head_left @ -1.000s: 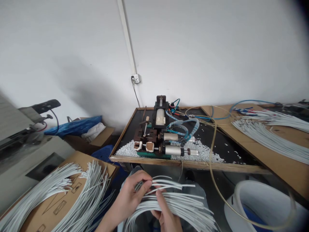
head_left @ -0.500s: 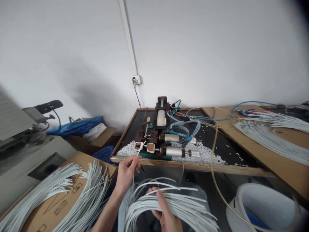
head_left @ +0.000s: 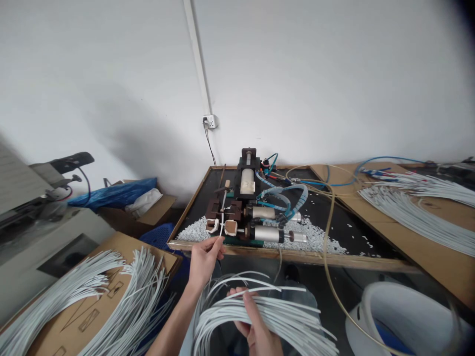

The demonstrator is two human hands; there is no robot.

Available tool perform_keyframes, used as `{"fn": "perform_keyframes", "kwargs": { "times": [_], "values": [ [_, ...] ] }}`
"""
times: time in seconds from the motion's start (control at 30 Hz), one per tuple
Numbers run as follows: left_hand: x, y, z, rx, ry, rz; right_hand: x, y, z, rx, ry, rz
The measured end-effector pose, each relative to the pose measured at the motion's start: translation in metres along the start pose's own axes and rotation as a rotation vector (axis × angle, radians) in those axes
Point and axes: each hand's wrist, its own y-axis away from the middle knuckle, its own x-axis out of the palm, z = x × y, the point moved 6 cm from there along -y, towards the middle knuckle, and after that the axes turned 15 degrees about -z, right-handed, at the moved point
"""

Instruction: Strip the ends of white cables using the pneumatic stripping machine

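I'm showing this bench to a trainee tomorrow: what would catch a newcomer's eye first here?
The left hand holds one white cable up to the small pneumatic machine at the tray's front edge, amid white insulation scraps. The right hand grips a thick cable bundle low in the middle.

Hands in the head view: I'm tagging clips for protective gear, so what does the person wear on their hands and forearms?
Nothing shows on either. The left hand and right hand are bare, without gloves, rings or a watch, and the left forearm is uncovered down to the frame edge, so no sleeve appears.
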Motion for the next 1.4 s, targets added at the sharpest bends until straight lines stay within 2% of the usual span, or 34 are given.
{"fn": "perform_keyframes", "kwargs": {
  "times": [0.1,0.27,0.4,0.73,1.0,1.17,1.27,1.33,1.4],
  "values": [
    [0.0,-0.001,0.003,-0.003,0.001,-0.009,-0.001,-0.001,-0.001,0.014,-0.016,0.002],
    [-0.001,-0.006,0.004,-0.024,0.045,-0.073,-0.001,-0.001,0.007,-0.055,0.041,-0.003],
    [0.001,-0.009,0.007,-0.057,0.092,-0.071,-0.001,0.001,0.01,-0.04,0.031,-0.028],
    [0.0,-0.011,0.018,-0.149,0.141,-0.095,0.0,-0.001,0.006,-0.024,0.003,0.012],
    [-0.004,-0.001,0.016,-0.185,0.146,0.015,-0.001,0.0,0.007,0.026,-0.042,-0.004],
    [-0.016,0.009,0.004,-0.046,0.09,-0.016,-0.001,0.003,0.006,-0.012,-0.01,-0.028],
    [-0.025,0.023,-0.015,0.11,-0.072,-0.008,0.001,0.009,0.007,-0.042,0.053,-0.01],
    [-0.026,0.036,-0.035,0.269,-0.229,0.054,0.003,0.015,0.009,-0.07,0.099,0.013],
    [-0.023,0.051,-0.054,0.4,-0.32,0.182,0.003,0.019,0.01,-0.074,0.111,0.0]
  ]
}}
